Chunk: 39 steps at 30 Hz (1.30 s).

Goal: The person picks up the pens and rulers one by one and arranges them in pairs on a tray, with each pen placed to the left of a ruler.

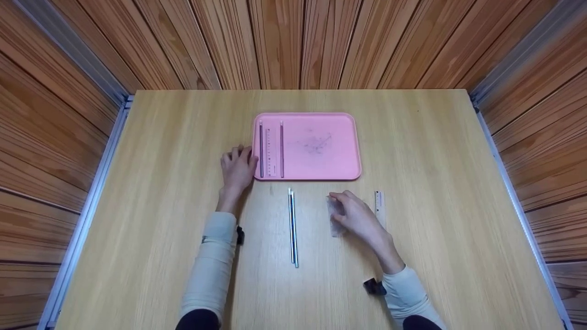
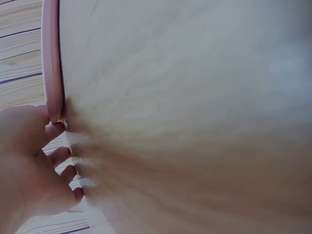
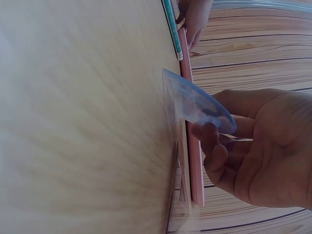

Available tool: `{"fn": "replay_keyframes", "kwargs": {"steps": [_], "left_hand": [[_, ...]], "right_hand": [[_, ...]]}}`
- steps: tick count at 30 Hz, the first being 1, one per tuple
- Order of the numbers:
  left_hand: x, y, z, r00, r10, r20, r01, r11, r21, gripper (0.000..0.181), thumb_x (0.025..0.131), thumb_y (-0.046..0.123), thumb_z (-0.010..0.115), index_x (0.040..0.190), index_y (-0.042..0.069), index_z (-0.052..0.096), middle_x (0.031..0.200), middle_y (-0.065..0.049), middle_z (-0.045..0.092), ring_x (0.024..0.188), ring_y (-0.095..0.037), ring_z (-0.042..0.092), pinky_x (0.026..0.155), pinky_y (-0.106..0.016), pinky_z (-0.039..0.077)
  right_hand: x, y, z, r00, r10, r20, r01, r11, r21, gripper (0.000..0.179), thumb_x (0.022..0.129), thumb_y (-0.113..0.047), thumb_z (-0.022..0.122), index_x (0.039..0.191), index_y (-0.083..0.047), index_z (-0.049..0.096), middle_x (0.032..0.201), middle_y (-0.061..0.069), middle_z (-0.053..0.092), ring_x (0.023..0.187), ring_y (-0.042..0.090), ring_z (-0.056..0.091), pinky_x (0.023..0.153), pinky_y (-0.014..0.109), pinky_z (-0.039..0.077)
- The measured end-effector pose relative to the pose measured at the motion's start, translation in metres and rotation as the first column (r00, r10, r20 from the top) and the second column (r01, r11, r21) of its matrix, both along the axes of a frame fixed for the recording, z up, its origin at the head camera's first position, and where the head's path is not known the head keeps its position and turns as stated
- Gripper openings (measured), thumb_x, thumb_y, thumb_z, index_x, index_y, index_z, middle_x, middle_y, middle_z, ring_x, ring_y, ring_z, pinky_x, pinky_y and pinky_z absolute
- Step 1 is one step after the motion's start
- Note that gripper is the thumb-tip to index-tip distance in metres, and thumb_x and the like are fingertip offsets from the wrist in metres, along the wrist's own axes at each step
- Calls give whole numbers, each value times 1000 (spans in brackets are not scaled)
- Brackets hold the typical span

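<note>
Right hand: we see its fingers and thumb pinching; the hand [image 1: 360, 220] holds a clear, blue-tinted plastic half-round protractor [image 3: 192, 100], its curved edge finely ticked.
Protractor's place: just below the tray, between the pencil pair and the loose ruler; we cannot tell whether it touches the bench.
Left hand: spread fairly wide, this hand [image 1: 238, 168] touches the rim of a smooth pink round-cornered tray [image 1: 339, 162], fingertips beside it.
In the tray: two slim dark pencils [image 1: 282, 151] flank a clear flat ruler [image 1: 272, 156].
Loose pencils: two glossy teal pencils [image 1: 294, 229] lie side by side.
Loose ruler: a transparent, straight-edged strip [image 1: 380, 206] beside the right hand.
Bench: pale, fine-grained wood [image 1: 435, 137].
</note>
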State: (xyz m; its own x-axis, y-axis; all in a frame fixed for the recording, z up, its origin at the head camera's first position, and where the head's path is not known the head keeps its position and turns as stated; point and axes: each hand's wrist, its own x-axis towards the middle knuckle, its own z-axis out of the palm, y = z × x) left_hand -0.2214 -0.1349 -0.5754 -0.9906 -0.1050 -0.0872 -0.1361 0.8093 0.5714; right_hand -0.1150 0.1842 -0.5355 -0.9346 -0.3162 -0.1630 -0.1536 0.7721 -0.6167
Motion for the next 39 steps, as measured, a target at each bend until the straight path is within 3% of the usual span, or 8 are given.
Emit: {"fn": "replay_keyframes", "kwargs": {"steps": [6,18,28,39], "left_hand": [[-1,0,0,1000,-13,8,13,1000,-28,48,105,38,44,146,16,48,154,-16,35,131,-38,28,111,-50,18],[-1,0,1,1000,-1,13,1,1000,-26,49,104,39,44,148,17,47,155,-14,34,133,-37,27,111,-50,20],[0,0,1,1000,4,20,-3,1000,-16,49,105,41,44,148,18,46,156,-13,33,134,-36,26,111,-50,21],[0,0,1,1000,-17,-18,17,999,-42,48,105,38,44,146,15,49,154,-16,36,128,-37,30,109,-49,21]], "right_hand": [[0,-1,2,999,7,-41,-8,1000,-15,57,84,-4,73,138,2,55,112,13,62,88,20,55,80,40,50],[-2,0,2,999,13,-42,-17,996,-85,59,84,2,70,140,0,53,111,12,61,88,19,54,78,35,48],[-4,-1,2,997,1,-72,-10,991,-130,59,85,2,71,141,0,52,113,10,62,98,22,60,84,39,51],[-7,-6,5,997,-3,-79,-9,989,-150,59,85,1,72,141,0,52,114,11,63,103,25,61,88,42,51]]}}
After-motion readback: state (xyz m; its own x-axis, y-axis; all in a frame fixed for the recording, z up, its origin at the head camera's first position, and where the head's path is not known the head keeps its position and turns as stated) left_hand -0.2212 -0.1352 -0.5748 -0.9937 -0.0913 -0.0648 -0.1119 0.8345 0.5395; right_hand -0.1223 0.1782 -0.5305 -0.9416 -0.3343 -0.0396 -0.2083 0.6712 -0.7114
